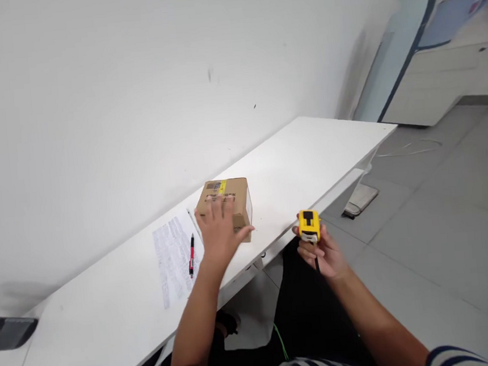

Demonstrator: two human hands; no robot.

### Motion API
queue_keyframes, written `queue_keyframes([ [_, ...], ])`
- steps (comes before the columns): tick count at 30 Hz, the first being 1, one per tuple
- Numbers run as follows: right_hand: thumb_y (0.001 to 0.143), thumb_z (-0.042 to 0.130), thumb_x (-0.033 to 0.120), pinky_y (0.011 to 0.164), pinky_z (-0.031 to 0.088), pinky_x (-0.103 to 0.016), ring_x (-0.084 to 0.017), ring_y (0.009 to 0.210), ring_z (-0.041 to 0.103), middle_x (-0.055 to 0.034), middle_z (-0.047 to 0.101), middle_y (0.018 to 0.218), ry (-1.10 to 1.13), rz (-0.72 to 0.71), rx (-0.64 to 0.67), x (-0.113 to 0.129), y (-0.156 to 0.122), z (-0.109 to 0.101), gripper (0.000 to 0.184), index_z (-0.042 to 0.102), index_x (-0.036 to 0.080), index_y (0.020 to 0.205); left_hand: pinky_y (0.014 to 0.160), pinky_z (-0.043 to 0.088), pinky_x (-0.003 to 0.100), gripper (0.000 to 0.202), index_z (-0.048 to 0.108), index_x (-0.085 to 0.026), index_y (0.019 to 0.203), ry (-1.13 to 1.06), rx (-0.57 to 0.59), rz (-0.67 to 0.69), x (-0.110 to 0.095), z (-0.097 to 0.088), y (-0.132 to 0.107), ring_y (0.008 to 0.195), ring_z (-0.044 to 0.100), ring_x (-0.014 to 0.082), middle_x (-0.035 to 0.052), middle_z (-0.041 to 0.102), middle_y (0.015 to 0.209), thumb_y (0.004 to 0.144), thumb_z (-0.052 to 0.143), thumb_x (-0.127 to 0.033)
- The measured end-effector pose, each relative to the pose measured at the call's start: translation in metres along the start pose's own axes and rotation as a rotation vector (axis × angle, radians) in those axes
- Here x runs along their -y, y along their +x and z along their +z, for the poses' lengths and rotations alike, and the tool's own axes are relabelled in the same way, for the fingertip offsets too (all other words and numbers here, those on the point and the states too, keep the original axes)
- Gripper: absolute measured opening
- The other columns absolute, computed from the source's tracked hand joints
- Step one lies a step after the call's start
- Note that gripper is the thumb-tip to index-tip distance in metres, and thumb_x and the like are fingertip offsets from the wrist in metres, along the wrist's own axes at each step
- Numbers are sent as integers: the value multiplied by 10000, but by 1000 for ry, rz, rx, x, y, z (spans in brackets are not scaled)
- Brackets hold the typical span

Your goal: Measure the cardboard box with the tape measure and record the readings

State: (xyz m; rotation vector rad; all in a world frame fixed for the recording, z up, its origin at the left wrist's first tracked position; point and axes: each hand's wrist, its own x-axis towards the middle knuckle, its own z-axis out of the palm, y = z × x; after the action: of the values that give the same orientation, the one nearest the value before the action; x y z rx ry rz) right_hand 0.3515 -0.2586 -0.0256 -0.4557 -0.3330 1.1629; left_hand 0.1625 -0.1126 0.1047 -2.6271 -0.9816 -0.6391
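Observation:
A brown cardboard box (239,190) with yellow tape and dark print on its top stands on the white table. Spread over its near side is my left hand (220,230), fingers apart, covering part of the top; whether the palm presses on it I cannot tell. My right hand (325,253) grips a yellow and black tape measure (309,225) in front of the table's edge, its metal end hook toward me and a dark strap hanging below. To the left of the box lies a written sheet of paper (172,263) with a red and black pen (192,256) on it.
The long white table (301,155) runs along a white wall (133,90). A dark object (9,331) sits at its far left. Beyond the right end, a pale board with a dark rim (398,50) leans, and a flat light object (361,199) lies on the tiled floor.

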Motion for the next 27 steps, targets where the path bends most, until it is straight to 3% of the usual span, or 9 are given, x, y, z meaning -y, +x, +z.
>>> queue_keyframes([
  [3,837,814,506,435,419,-152,-1,423,243,33,726,858,112,123,-50,-13,-18,-17,325,707,273,1037,1248,233,700,770,561,-213,1498,-34,-134,-128,16,12,-17,1472,486,435,191,562,1565,867,693,-634],
  [6,786,850,558,472,443,-158,-6,445,303,34,722,821,62,174,-88,-19,-28,-26,406,714,248,1009,1264,215,688,822,492,-205,1521,-32,-450,-64,18,28,-66,1468,493,435,227,613,1486,838,755,-577],
  [8,763,855,595,488,452,-182,-18,459,338,32,720,816,6,167,-93,-20,-29,-26,428,716,252,979,1261,231,696,884,399,-229,1555,-57,-559,-17,11,40,-104,1518,430,425,227,595,1480,818,808,-493],
  [10,738,863,618,508,461,-215,-35,474,372,29,721,816,-54,143,-71,-19,-25,-23,438,718,267,955,1241,315,666,903,328,-250,1563,-137,-592,-50,0,49,-136,1560,371,398,226,521,1529,821,821,-400],
  [13,701,864,664,566,488,-279,-64,496,411,21,728,811,-159,105,0,-18,-13,-11,480,722,286,960,1167,463,566,823,262,-241,1560,-288,-513,-194,-13,59,-163,1543,407,345,242,424,1578,893,739,-303],
  [19,687,830,728,571,449,-315,-92,504,428,17,709,787,-245,7,98,-23,9,24,534,709,305,990,1191,336,718,732,294,-201,1560,-402,-131,-463,-18,61,-147,1479,471,399,246,482,1571,938,645,-363],
  [22,729,740,804,535,420,-294,-74,460,382,30,670,755,-269,-41,171,-25,12,39,620,684,325,1120,1184,374,655,733,400,-180,1507,-478,-231,-526,-14,47,-131,1467,475,399,239,514,1544,887,696,-437],
  [25,722,751,803,474,379,-252,-54,428,368,41,651,761,-323,-45,233,-24,14,53,703,637,327,1227,1125,442,543,482,591,-190,1287,-563,-412,-507,-16,21,-121,1284,613,333,178,683,1297,908,672,-477],
  [27,671,842,737,457,405,-238,-73,473,469,33,663,821,-430,-103,243,-21,16,64,740,621,327,1246,1011,499,458,357,659,-207,1109,-754,-338,-473,-22,-1,-116,1050,687,265,104,742,1044,961,591,-525],
])
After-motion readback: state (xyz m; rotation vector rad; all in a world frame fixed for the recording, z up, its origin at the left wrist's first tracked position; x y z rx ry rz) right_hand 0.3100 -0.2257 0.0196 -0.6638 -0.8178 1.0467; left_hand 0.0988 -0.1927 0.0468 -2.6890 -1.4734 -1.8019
